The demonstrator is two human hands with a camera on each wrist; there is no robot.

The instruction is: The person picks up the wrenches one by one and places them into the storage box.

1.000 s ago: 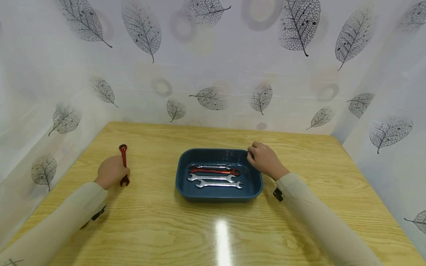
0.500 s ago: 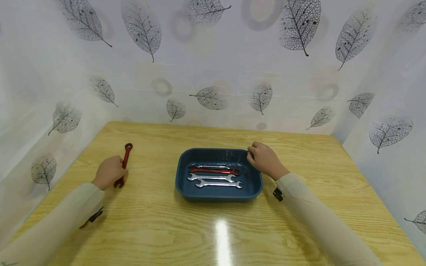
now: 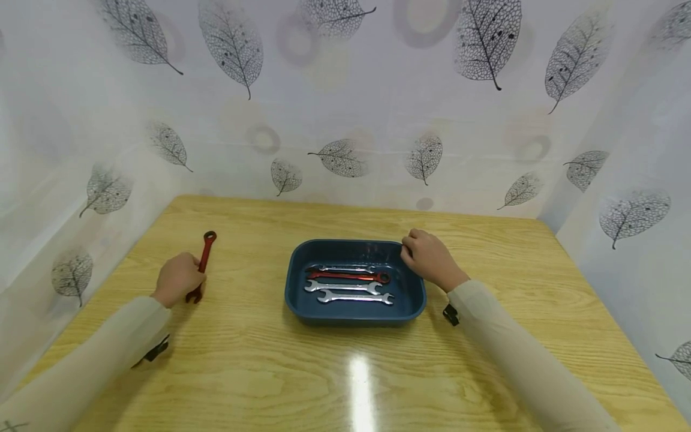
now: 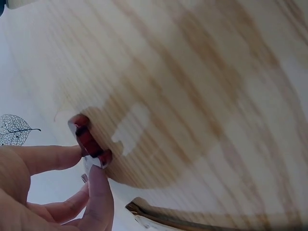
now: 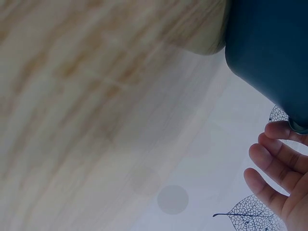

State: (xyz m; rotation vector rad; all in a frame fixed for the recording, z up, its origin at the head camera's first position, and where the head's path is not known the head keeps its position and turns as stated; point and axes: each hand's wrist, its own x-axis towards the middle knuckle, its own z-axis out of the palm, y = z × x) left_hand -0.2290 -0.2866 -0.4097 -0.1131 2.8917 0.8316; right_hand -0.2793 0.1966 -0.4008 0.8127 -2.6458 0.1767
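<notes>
In the head view my left hand (image 3: 178,281) is at the table's left side and pinches a red combination wrench (image 3: 206,251). The wrench's ring end points away and its open end lies nearest me, partly behind the fingers. The left wrist view shows thumb and fingertips on the wrench (image 4: 88,140), close above the wood. My right hand (image 3: 430,259) grips the back right corner of a dark blue plastic tub (image 3: 351,322). Inside the tub lie another red combination wrench (image 3: 345,277) and silver open-end wrenches, including one at the front (image 3: 356,298).
The wooden table (image 3: 243,360) runs back to a leaf-printed curtain (image 3: 356,108), which also closes off both sides. A bright light reflection (image 3: 360,384) shows in front of the tub.
The red wrench in my left hand has swung, its ring end going right and its open end left. My right hand and the tub stay put.
</notes>
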